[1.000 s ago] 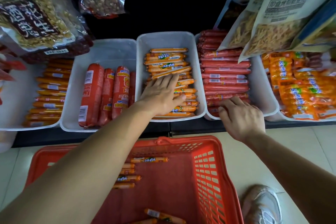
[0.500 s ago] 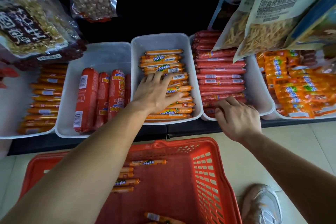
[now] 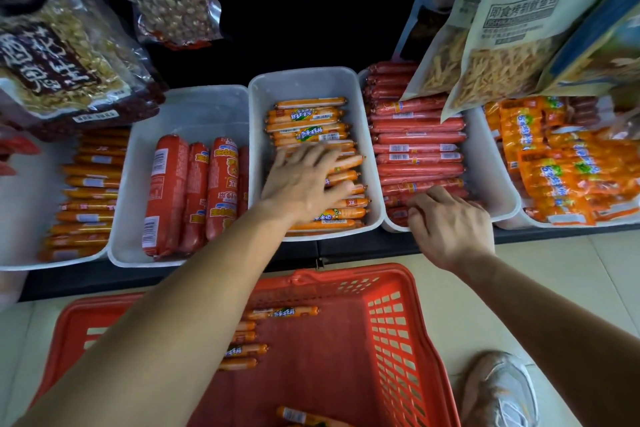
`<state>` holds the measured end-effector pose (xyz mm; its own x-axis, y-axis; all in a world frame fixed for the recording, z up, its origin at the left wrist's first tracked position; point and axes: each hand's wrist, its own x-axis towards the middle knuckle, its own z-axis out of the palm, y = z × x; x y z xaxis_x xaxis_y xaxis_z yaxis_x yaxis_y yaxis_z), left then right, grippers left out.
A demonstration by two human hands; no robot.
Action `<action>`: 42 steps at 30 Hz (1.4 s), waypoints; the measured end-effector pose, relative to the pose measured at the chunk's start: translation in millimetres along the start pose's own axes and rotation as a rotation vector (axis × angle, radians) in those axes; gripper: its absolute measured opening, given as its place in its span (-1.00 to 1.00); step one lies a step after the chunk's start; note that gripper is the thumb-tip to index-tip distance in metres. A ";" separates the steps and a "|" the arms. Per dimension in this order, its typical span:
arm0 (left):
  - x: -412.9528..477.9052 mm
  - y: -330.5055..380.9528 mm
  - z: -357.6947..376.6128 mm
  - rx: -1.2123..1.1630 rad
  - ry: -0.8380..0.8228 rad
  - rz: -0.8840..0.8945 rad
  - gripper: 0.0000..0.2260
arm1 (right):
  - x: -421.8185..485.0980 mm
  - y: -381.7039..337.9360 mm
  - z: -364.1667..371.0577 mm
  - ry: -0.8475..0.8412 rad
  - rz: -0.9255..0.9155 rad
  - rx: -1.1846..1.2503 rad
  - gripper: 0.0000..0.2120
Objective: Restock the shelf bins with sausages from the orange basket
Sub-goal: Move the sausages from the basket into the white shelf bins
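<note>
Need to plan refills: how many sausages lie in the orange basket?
6 sausages visible in the orange basket: five clustered beside the left forearm, one at the picture's bottom edge. The forearm may hide more.

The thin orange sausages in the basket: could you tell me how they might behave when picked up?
Round and slim, these sausages probably roll if nudged. Their glossy wrap may feel slippery. All lie straight, so likely fairly stiff.

Shop: stocked shelf bins (image 3: 304, 83), hanging snack bags (image 3: 512, 28)
</note>
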<state>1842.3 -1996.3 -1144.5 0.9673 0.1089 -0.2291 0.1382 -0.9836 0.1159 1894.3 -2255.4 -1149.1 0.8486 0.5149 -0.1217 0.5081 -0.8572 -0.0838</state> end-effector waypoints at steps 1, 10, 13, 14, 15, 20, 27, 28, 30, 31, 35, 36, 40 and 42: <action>-7.3 2.7 3.0 -0.006 0.013 0.014 -0.41 | 0.1 0.1 0.3 0.000 0.001 -0.001 -0.70; 13.8 -18.4 9.4 -0.071 -0.063 -0.146 -0.49 | -0.8 1.3 1.3 -0.008 0.016 0.001 -0.66; 18.3 -21.6 5.1 -0.058 -0.105 -0.133 -0.48 | 0.0 1.1 -1.5 -0.035 0.014 0.006 -0.65; 15.1 -20.9 3.0 -0.055 -0.106 -0.119 -0.47 | -0.1 0.9 -3.2 -0.053 0.011 0.011 -0.65; 9.7 -18.6 -0.5 -0.066 -0.098 -0.105 -0.47 | -0.2 0.8 -5.9 -0.072 0.006 0.015 -0.65; -56.3 -6.6 -44.9 -0.192 -0.003 -0.053 -0.40 | 0.0 -10.4 -45.4 -0.307 -0.019 -0.060 -0.58; -208.9 -10.4 -100.0 -0.228 0.072 -0.193 -0.54 | -18.1 -84.1 -148.2 -0.319 -0.414 -0.204 -0.55; -229.1 -11.4 -99.7 -0.251 0.094 -0.226 -0.58 | -27.1 -96.7 -155.6 -0.311 -0.456 -0.199 -0.56; -265.4 -12.5 -91.6 -0.288 0.116 -0.281 -0.65 | -47.5 -120.1 -160.6 -0.306 -0.518 -0.179 -0.57; -281.4 -12.7 -83.2 -0.297 0.101 -0.306 -0.67 | -59.4 -131.1 -158.5 -0.305 -0.545 -0.164 -0.57; -333.4 -13.4 -28.4 -0.350 -0.052 -0.411 -0.70 | -112.7 -162.6 -112.1 -0.328 -0.707 -0.145 -0.61; -343.7 -13.7 -11.8 -0.366 -0.098 -0.426 -0.69 | -125.9 -167.5 -94.2 -0.361 -0.736 -0.141 -0.62; -371.6 -14.5 46.8 -0.377 -0.338 -0.445 -0.53 | -167.8 -177.0 -12.8 -0.618 -0.645 -0.118 -0.57; -376.6 -16.6 70.5 -0.391 -0.409 -0.424 -0.41 | -181.8 -178.2 24.0 -0.744 -0.551 -0.137 -0.45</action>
<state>1460.8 -2031.1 -1128.3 0.6661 0.3331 -0.6673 0.6260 -0.7362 0.2574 1646.0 -2196.0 -1135.7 0.1945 0.6818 -0.7052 0.8636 -0.4600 -0.2065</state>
